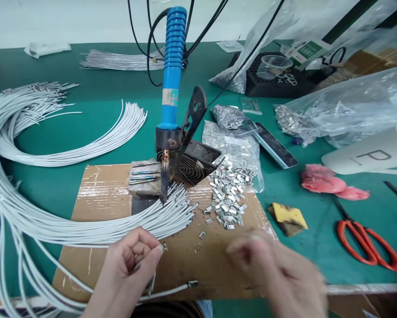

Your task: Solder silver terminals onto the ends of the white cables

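1. While my left hand [132,265] hangs low over the cardboard [214,260], its fingers [144,238] are curled narrow, the thumb near the forefinger; whether they pinch anything, I cannot tell.
2. My right hand [277,274] is over the cardboard's right side, well apart from the left. It is blurred, its fingers bent inward, and I cannot tell whether they hold anything.
3. One loose cable [172,290] runs out to the right from beneath my left hand, with a dark metal tip [192,283] on its end.
4. Just beyond my left hand, a thick bundle of white cables [95,225] sweeps in from the left, its cut ends fanned over the cardboard.
5. Upright above those ends is the blue iron [174,66], its bit pointing down at them; I cannot tell if it touches. A dark coil [193,168] sits just behind the bit, and a grey block [145,187] bearing metal rods lies to its left.
6. Between my hands and farther out, a heap of small metal clips [229,194] spreads over the cardboard, partly against a clear bag [231,141].
7. On the green tabletop [69,137], past my right hand, lie a yellow sponge [289,215], red-handled scissors [367,243], a pink cloth [329,181] and a phone [277,148].
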